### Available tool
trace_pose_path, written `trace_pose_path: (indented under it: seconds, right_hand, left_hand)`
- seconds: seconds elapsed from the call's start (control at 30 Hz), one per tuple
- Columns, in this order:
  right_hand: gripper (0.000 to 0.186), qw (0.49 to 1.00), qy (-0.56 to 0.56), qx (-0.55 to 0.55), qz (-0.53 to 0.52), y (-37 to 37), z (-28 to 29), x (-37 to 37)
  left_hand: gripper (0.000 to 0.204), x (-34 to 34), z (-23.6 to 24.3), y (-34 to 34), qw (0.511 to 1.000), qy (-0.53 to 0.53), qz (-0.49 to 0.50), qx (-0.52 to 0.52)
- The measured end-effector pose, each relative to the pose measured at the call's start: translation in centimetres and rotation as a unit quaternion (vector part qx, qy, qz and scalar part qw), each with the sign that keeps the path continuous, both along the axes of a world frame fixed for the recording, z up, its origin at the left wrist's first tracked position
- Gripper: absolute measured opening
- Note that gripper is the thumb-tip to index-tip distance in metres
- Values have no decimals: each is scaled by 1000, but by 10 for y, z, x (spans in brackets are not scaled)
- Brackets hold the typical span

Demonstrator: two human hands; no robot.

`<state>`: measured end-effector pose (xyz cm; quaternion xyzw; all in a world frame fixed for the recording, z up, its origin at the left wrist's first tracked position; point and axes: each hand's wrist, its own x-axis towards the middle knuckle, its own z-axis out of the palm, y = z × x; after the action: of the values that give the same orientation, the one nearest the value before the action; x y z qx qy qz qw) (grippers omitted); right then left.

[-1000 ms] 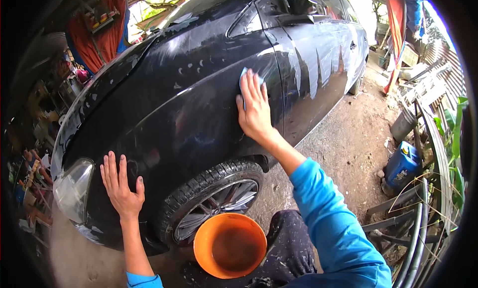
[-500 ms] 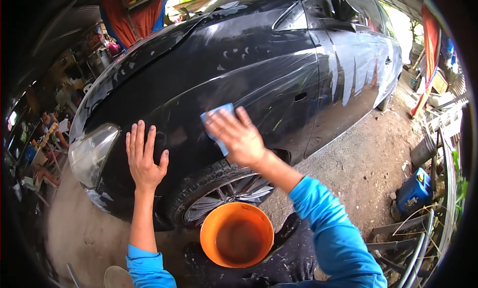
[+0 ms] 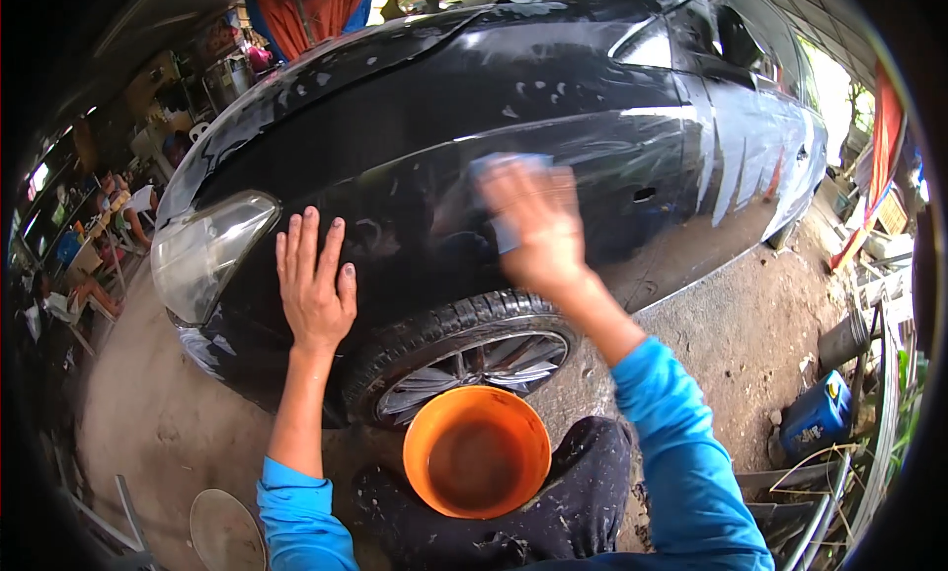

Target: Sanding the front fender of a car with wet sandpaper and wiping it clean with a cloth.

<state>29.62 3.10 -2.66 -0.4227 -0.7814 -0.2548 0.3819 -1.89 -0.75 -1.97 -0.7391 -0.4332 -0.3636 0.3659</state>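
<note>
My left hand (image 3: 317,278) lies flat on the black front fender (image 3: 415,225) of a car, beside the clear headlight (image 3: 215,257). Its fingers are stretched out and it holds nothing. Further right, my right hand (image 3: 538,225) presses a light-blue rectangular pad (image 3: 506,233) against the same fender, above the wheel. That hand is blurred by motion and covers much of the pad. Below the wheel (image 3: 464,359), an orange bucket (image 3: 423,484) with murky brown liquid in it stands between my legs.
Grey streaks mark the car's door (image 3: 726,146). On the dirt ground at right are a blue jug (image 3: 818,418), a dark bucket (image 3: 842,342) and metal scraps. A round pale disc (image 3: 225,531) lies at lower left. People sit in the background at far left.
My right hand has slid the blue pad up and to the right along the fender. My left hand stays flat near the headlight. The whole view has shifted a little.
</note>
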Motion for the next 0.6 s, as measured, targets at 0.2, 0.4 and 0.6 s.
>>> trace_pose_path:
  seconds: [0.2, 0.4, 0.6]
  right_hand:
    - [58, 994, 109, 24, 1, -28, 15, -105]
    - [49, 912, 182, -114, 349, -36, 8, -161]
    - [22, 605, 382, -557, 421, -120, -70, -95]
  left_hand:
    - [46, 3, 9, -13, 999, -36, -17, 19]
    - [52, -4, -25, -25, 916, -316, -236, -79]
    - [30, 34, -104, -125, 625, -594, -347, -368]
